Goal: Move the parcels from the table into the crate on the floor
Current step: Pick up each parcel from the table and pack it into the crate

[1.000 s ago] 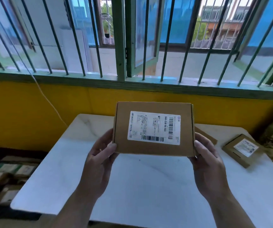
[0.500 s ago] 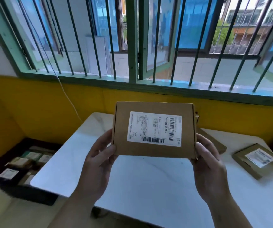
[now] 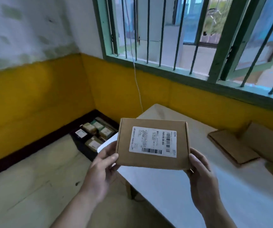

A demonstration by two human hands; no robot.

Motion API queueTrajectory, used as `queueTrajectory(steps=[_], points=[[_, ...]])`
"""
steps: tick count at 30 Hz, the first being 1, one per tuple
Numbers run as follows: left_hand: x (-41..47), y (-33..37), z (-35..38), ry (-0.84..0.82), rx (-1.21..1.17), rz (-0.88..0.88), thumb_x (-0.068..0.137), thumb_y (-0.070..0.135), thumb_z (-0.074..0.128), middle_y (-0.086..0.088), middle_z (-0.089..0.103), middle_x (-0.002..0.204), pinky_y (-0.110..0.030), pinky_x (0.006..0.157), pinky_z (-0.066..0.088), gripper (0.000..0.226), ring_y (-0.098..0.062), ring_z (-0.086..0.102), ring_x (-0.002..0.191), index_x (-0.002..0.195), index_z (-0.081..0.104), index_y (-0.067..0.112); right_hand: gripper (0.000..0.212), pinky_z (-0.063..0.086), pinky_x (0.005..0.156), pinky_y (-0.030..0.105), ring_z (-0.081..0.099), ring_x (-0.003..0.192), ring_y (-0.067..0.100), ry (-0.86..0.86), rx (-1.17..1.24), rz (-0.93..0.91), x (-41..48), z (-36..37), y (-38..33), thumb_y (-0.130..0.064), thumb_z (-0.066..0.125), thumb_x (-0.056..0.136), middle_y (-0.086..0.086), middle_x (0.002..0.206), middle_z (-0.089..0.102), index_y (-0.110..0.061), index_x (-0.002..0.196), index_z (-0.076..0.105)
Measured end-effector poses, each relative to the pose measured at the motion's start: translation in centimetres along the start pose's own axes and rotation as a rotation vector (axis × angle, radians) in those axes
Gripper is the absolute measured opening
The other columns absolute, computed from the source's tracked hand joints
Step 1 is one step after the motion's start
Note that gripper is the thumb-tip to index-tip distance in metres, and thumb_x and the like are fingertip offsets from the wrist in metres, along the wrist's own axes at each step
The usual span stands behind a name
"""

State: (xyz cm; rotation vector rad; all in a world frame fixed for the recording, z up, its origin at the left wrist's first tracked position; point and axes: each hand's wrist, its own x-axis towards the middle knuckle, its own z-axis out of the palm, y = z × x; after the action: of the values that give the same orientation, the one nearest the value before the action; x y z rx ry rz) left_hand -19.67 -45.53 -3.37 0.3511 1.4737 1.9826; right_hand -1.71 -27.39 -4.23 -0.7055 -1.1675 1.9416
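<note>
1. Gripping one brown parcel (image 3: 153, 143) with both hands: left hand (image 3: 102, 163) curled round the left edge with the thumb on the front, right hand (image 3: 200, 175) doing the same on the right edge. Label side up toward the camera.
2. Held up in the air above the left corner of the white surface (image 3: 173, 195), touching nothing but the hands.
3. Biggest change from a second ago: turned hard to the left. Was staring straight at the barred window (image 3: 165, 38) across the middle of the surface; now looking into the corner of the room, with the dark crate (image 3: 81, 148) on the floor (image 3: 33, 178) properly in view instead of peeking in at the frame edge.
4. Same grip, same tilt on the parcel through all of that, so purely a turn of the body and head, by the look of it.
5. Reads as pick-up done and carry-over under way. Not lowered yet, so not delivered.
6. Already several labelled parcels (image 3: 105, 132) lying flat in the crate. Too blurry to judge the spare room.
7. Still at least two flat cardboard parcels (image 3: 231, 148) over on the right of the surface, well apart from the held one, so plenty left to shift.
8. Probably needs a reach down and left past the surface corner next, then a gentle set-down into a gap. Worth minding that corner on the way.
</note>
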Motion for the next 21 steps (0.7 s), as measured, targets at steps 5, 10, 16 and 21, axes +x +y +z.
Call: queueTrajectory(steps=[5,10,16,21], points=[[2.4,0.8,-8.8,0.225,-0.026,-0.025,0.091,0.005,0.053,0.004,0.075,0.111,-0.028,0.073,0.045,0.039,-0.002,0.070,0.084,0.121,0.068,0.025,0.030,0.048,0.078,0.033,0.070,0.090,0.012,-0.101,-0.106,0.142,4.3,8.3,5.7,-0.026,0.064,0.081,0.006,0.108,0.073,-0.017,0.109,0.070],[7.3,2.7,-18.5,0.344,-0.028,-0.052,0.091,0.004,0.054,0.004,0.076,0.109,-0.026,0.068,0.047,0.037,-0.003,0.070,0.082,0.119,0.068,0.024,0.020,0.048,0.076,0.031,0.068,0.090,0.011,-0.168,-0.218,0.219,8.6,17.6,12.4,-0.018,0.059,0.092,0.004,0.107,0.073,-0.016,0.109,0.071],[14.0,5.5,-29.9,0.423,0.052,-0.124,0.089,0.008,0.060,0.008,0.076,0.108,-0.028,0.082,0.049,0.040,-0.011,0.070,0.098,0.122,0.065,0.030,0.018,0.048,0.076,0.033,0.062,0.099,0.019,-0.167,-0.315,0.307,13.2,29.6,20.1,-0.020,0.056,0.096,0.008,0.108,0.068,-0.016,0.108,0.068],[20.9,7.1,-36.3,0.476,0.129,-0.175,0.090,0.005,0.060,0.014,0.077,0.097,-0.024,0.077,0.050,0.040,-0.006,0.070,0.091,0.121,0.064,0.030,0.022,0.049,0.079,0.033,0.062,0.103,0.021,-0.123,-0.377,0.357,16.6,36.0,24.6,-0.020,0.057,0.096,0.008,0.111,0.069,-0.014,0.115,0.066]])
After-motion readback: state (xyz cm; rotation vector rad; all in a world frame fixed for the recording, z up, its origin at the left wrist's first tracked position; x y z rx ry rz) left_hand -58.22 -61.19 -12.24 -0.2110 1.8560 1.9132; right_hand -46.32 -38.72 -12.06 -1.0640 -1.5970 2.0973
